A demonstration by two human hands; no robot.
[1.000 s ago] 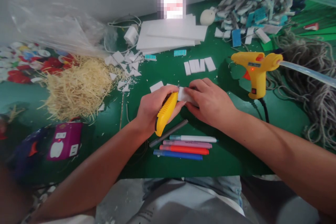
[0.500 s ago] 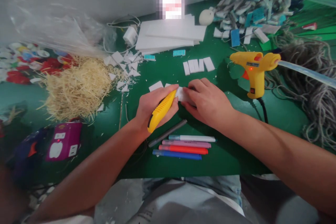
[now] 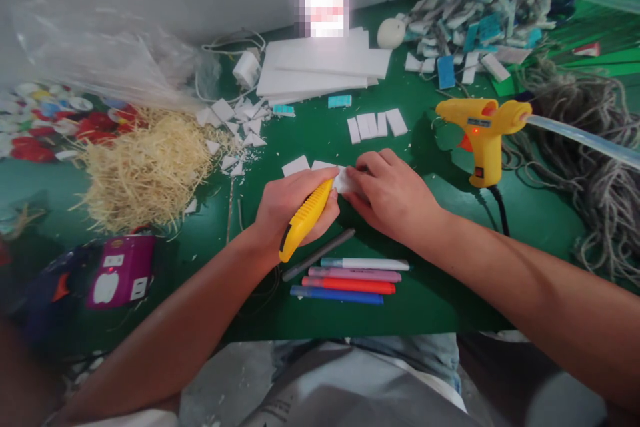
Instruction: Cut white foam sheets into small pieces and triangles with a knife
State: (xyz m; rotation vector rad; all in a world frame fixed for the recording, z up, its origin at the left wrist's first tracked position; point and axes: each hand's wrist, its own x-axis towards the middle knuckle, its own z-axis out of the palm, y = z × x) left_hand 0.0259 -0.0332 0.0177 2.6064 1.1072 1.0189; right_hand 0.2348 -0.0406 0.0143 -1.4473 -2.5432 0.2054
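Note:
In the middle of the head view, my left hand [image 3: 293,203] is closed around a yellow utility knife [image 3: 307,219], its butt end tilted toward me. The knife's tip is hidden by my fingers at a small white foam board piece [image 3: 342,180]. My right hand [image 3: 395,193] grips that piece from the other side, fingers curled over it. Just beyond my left hand lie other white cut pieces [image 3: 296,165]. A row of narrow white strips [image 3: 377,125] rests a little farther off on the green table [image 3: 430,300].
Markers [image 3: 350,285] and a grey pen [image 3: 319,255] lie near me. On the right stand a yellow glue gun [image 3: 481,137] and grey yarn [image 3: 605,173]. Straw [image 3: 150,170], white scraps [image 3: 250,123] and a purple box [image 3: 123,270] are left. White sheets [image 3: 320,67] lie behind.
My left hand and the knife have shifted slightly toward me, the knife's butt end dropping a little lower. My right hand stays nearly still on the white piece.

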